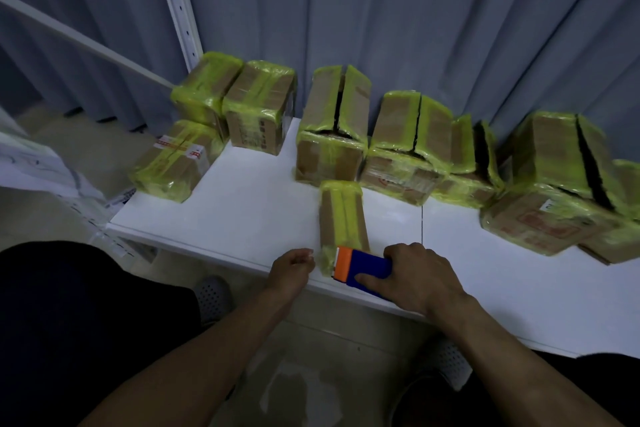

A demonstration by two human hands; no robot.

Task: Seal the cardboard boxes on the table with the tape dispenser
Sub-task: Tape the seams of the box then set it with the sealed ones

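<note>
Right hand (420,274) fingers wrapped round tape dispenser (363,269) at near end of narrow box (343,218); its long axis runs straight away. Left hand (291,270) curled just left of that end, grasp unclear.

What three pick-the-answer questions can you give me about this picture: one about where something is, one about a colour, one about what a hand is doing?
1. Where is the tape dispenser?
A) on the floor
B) at the near end of the front box
C) on the back boxes

2. What colour is the tape on the boxes?
A) red
B) black
C) yellow-green

3. What is the right hand doing?
A) holding the dispenser
B) hanging empty
C) lifting a box

Answers:
1 B, it sits against that box by the table's front edge.
2 C, yellow-green strips wrap the boxes.
3 A, its fingers curl round the blue body.
</note>
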